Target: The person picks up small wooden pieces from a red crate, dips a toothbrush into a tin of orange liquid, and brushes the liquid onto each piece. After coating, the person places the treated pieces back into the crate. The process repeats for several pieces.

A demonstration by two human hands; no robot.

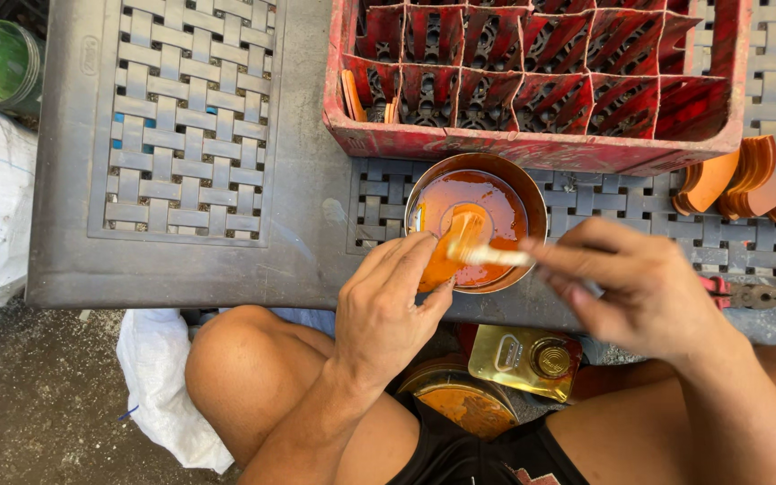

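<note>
I judge the coating step in hand: my left hand pinches a small orange curved piece over the round metal tin of orange paint at frame centre; my right hand holds a paint-tipped brush closed-fingered against it; next calls for steady, even strokes.

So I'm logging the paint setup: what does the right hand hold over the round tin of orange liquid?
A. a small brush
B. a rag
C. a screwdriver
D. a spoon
A: the right hand grips a small brush whose orange-coated bristles sit over the round tin, while the left hand holds an orange piece at the tin's near edge.
</note>
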